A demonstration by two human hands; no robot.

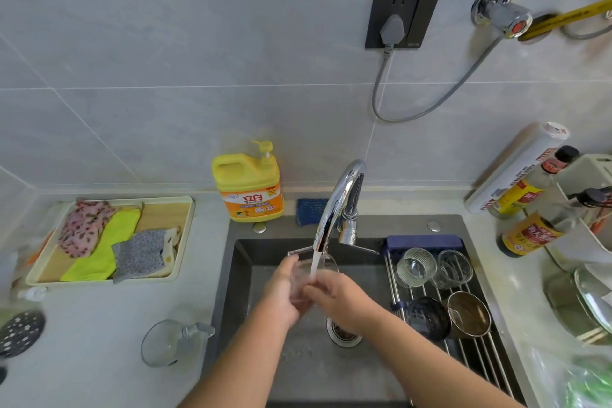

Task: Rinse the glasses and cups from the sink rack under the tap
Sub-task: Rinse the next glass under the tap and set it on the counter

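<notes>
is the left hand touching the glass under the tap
Touching. The head view shows the left hand curled round the clear glass beneath the running tap.

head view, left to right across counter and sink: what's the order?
Tray → detergent bottle → tap → rack → sauce bottle. Left out: left hand, right hand and the glass they hold, since all three overlap the tap.
</notes>
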